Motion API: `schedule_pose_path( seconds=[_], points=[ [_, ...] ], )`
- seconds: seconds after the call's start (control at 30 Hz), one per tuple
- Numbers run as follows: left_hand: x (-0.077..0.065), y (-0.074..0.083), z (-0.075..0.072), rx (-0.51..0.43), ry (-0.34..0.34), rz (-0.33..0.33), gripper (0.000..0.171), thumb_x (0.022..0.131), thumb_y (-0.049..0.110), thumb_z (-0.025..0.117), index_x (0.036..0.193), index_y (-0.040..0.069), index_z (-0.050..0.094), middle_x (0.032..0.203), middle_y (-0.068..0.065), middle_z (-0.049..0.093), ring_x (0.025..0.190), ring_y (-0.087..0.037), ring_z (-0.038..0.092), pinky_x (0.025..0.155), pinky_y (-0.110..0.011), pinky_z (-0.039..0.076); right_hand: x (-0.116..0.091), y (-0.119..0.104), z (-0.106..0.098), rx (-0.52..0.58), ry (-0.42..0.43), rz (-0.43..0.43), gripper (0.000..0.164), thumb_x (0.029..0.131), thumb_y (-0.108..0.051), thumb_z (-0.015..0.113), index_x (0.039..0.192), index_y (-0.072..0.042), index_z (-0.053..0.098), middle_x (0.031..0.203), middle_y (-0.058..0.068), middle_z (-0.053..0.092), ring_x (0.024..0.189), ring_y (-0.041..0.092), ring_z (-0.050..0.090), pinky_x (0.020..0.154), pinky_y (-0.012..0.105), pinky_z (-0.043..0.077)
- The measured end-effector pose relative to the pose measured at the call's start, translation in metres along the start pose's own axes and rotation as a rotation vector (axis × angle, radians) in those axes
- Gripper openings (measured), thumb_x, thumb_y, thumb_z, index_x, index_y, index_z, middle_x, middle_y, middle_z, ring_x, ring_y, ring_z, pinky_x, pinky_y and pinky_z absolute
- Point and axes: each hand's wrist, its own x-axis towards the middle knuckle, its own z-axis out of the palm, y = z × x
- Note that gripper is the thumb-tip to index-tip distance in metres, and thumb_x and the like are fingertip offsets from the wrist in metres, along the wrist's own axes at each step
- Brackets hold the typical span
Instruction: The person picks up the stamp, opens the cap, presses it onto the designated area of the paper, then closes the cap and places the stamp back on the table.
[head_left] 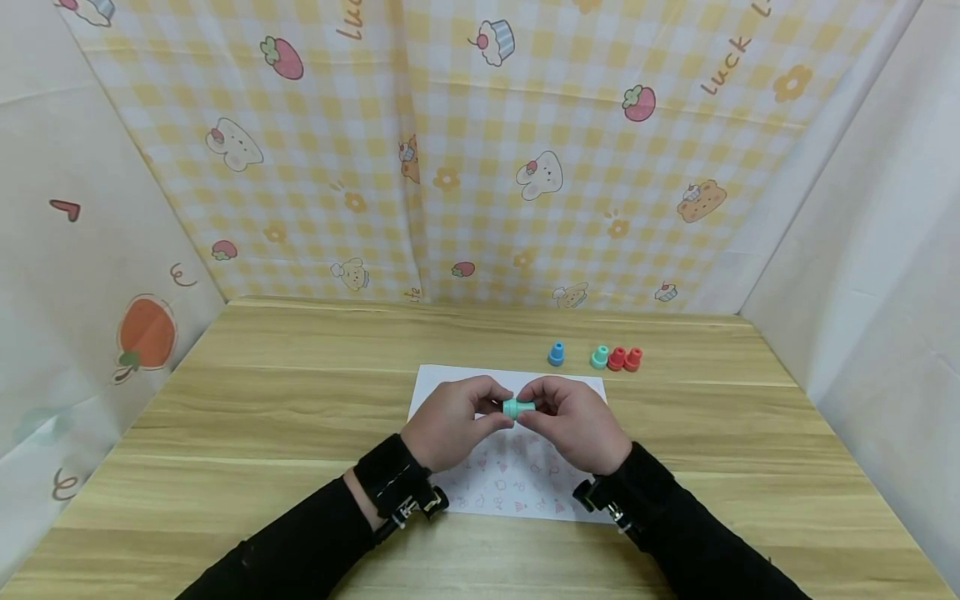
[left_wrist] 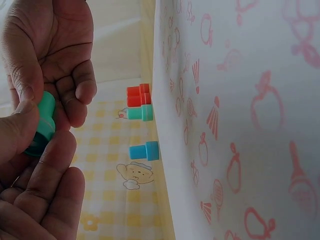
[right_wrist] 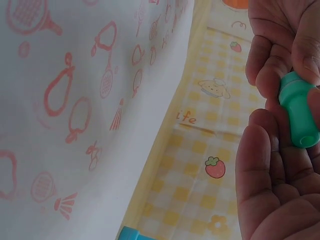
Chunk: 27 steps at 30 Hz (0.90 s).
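Observation:
Over the paper, both hands hold a small mint-green stamp (head_left: 516,408) between them, lying sideways. My left hand (head_left: 448,425) pinches its wide end with thumb and fingers. Its narrow end sits between the thumb and fingers of my right hand (head_left: 579,421). In the right wrist view, the green stamp (right_wrist: 299,112) shows a small hole in the narrow end. Beneath the hands lies a sheet of white paper (head_left: 438,379) carrying several red prints: pears, rackets and shuttlecocks. The wide end's face is mostly hidden by the fingers in the left wrist view.
Beyond the paper's far right corner stand a blue stamp (head_left: 556,354), another green stamp (head_left: 600,357) and two red stamps, the left one (head_left: 617,359) touching the right one (head_left: 633,360). A yellow checked cloth (head_left: 480,225) hangs behind the wooden table (head_left: 285,400).

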Motion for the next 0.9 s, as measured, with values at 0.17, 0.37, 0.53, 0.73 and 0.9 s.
schedule_pose_path(
  seconds=[0.17,0.37,0.53,0.73,0.9],
  points=[
    [0.001,0.000,-0.001,-0.005,-0.020,-0.001,0.017,0.096,0.019,0.079,0.112,0.019,0.073,0.104,0.008,0.077,0.095,-0.006,0.074,0.086,-0.031,0.058,0.000,-0.001,-0.001,-0.015,0.004,0.001,0.008,0.097,-0.013,0.077,0.104,-0.010,0.075,0.088,0.001,0.072,0.080,0.016,0.060,0.069,0.024,0.050],
    [0.001,-0.002,-0.005,-0.027,-0.062,0.003,0.028,0.098,0.021,0.077,0.124,0.015,0.069,0.123,0.000,0.075,0.113,-0.018,0.074,0.098,-0.047,0.058,0.001,0.001,-0.006,-0.050,0.017,-0.035,0.008,0.098,-0.012,0.076,0.105,-0.009,0.074,0.094,0.002,0.074,0.081,0.015,0.061,0.071,0.024,0.054],
    [0.002,-0.006,-0.012,0.043,-0.047,0.006,0.042,0.100,0.027,0.075,0.136,0.011,0.064,0.138,-0.006,0.069,0.127,-0.026,0.068,0.106,-0.050,0.055,0.005,0.007,-0.016,-0.091,0.037,-0.054,0.011,0.099,-0.008,0.073,0.109,-0.005,0.073,0.102,0.006,0.076,0.087,0.014,0.066,0.076,0.024,0.057],
    [0.001,-0.013,-0.020,0.177,-0.038,0.012,0.044,0.100,0.029,0.075,0.138,0.010,0.064,0.143,-0.004,0.065,0.136,-0.024,0.061,0.114,-0.045,0.050,0.016,0.016,-0.041,-0.222,0.092,-0.046,0.012,0.101,-0.006,0.069,0.112,-0.005,0.075,0.112,0.011,0.078,0.092,0.016,0.070,0.079,0.028,0.059],
    [0.000,-0.020,-0.026,0.246,-0.030,0.032,0.048,0.099,0.027,0.077,0.140,0.008,0.062,0.147,-0.009,0.062,0.139,-0.027,0.059,0.115,-0.047,0.049,0.032,0.019,-0.070,-0.390,0.092,0.026,0.023,0.104,-0.010,0.065,0.125,-0.003,0.070,0.114,0.014,0.076,0.098,0.026,0.070,0.083,0.038,0.058]
  ],
)
